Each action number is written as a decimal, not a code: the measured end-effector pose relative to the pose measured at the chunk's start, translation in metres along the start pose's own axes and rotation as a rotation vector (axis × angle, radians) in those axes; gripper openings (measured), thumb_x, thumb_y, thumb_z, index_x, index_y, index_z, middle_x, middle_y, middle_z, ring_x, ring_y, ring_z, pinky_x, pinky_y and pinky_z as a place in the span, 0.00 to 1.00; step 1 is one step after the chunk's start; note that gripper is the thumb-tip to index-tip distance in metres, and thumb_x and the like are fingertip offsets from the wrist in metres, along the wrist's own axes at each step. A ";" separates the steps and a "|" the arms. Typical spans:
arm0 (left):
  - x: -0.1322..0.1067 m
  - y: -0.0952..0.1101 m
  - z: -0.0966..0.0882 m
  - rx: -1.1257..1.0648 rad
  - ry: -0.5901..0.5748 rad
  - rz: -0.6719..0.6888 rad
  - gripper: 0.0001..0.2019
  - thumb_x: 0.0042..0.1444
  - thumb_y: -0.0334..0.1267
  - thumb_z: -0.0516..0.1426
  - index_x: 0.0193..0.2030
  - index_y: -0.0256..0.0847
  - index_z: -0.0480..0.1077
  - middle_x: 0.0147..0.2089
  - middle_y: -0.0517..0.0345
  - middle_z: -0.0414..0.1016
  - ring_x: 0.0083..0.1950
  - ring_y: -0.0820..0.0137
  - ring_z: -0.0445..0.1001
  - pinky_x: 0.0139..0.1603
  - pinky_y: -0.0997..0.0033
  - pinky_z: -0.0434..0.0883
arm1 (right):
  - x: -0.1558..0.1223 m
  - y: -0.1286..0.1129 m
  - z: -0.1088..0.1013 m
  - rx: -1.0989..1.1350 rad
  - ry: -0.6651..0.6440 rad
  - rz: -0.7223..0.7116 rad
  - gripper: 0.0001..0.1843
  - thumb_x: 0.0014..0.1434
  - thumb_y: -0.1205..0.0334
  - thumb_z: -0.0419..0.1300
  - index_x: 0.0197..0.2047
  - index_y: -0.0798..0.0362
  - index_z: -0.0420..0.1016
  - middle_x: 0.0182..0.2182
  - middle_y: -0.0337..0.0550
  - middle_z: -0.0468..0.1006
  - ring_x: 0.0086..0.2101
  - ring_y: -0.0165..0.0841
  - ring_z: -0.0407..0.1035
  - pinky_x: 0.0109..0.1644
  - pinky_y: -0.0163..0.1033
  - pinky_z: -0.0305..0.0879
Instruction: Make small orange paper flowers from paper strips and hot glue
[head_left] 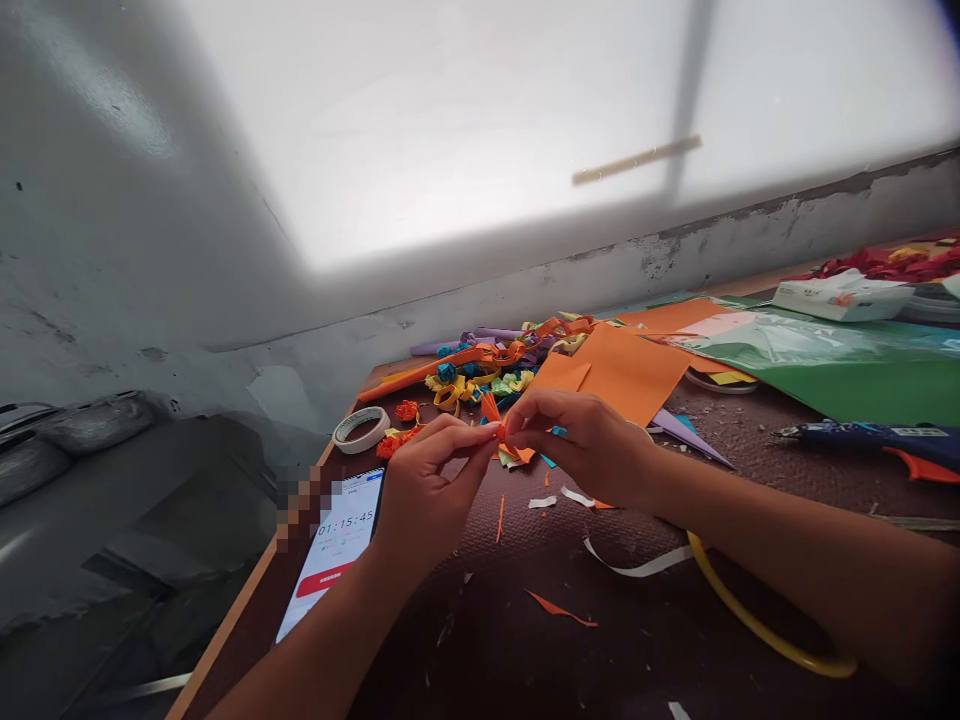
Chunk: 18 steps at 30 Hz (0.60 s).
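Up close from the head camera, the left hand and right hand meet above the tabletop, each grip pinching a small orange paper piece between fingertips; a phone lies just beside the left wrist, a tape roll behind it

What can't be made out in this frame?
Head view only:
orange paper piece: mostly covered by left hand and right hand, shape unclear.
phone: text below the timer too small to read.
blue tool: cut off by the right edge.
yellow ring: partly under the right forearm.
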<state>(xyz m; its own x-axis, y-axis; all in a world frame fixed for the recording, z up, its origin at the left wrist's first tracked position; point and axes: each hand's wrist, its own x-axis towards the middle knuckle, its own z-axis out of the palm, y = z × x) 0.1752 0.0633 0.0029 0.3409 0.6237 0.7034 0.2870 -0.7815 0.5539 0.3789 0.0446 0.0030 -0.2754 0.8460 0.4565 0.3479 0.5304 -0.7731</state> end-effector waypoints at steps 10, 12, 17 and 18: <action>-0.005 0.009 0.003 0.212 0.069 0.168 0.05 0.59 0.29 0.63 0.41 0.42 0.76 0.40 0.59 0.83 0.39 0.72 0.81 0.43 0.73 0.77 | -0.002 -0.010 0.007 0.124 0.057 0.198 0.16 0.57 0.48 0.69 0.40 0.52 0.79 0.33 0.43 0.81 0.34 0.35 0.75 0.38 0.39 0.70; -0.006 0.009 0.004 0.234 0.074 0.144 0.05 0.59 0.30 0.64 0.40 0.41 0.75 0.38 0.60 0.83 0.37 0.73 0.81 0.42 0.74 0.77 | -0.001 -0.008 0.009 0.208 0.047 0.255 0.17 0.56 0.47 0.69 0.40 0.52 0.80 0.32 0.43 0.81 0.32 0.34 0.74 0.35 0.38 0.68; -0.003 0.008 0.006 0.204 0.042 0.096 0.03 0.59 0.30 0.63 0.36 0.41 0.75 0.35 0.59 0.81 0.37 0.71 0.80 0.41 0.72 0.77 | 0.000 -0.005 0.012 0.282 0.103 0.299 0.17 0.55 0.47 0.69 0.36 0.54 0.83 0.30 0.44 0.81 0.30 0.32 0.71 0.30 0.36 0.65; -0.003 0.008 0.007 0.195 0.041 0.103 0.04 0.59 0.30 0.63 0.35 0.41 0.75 0.35 0.59 0.81 0.38 0.71 0.80 0.42 0.72 0.77 | 0.000 -0.005 0.013 0.278 0.107 0.313 0.17 0.55 0.47 0.69 0.36 0.54 0.83 0.30 0.44 0.80 0.29 0.32 0.71 0.29 0.36 0.64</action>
<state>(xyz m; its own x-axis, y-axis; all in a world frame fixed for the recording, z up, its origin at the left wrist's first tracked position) 0.1822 0.0556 0.0019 0.3416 0.5362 0.7719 0.4218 -0.8214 0.3839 0.3656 0.0415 0.0015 -0.0949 0.9725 0.2126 0.1413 0.2246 -0.9641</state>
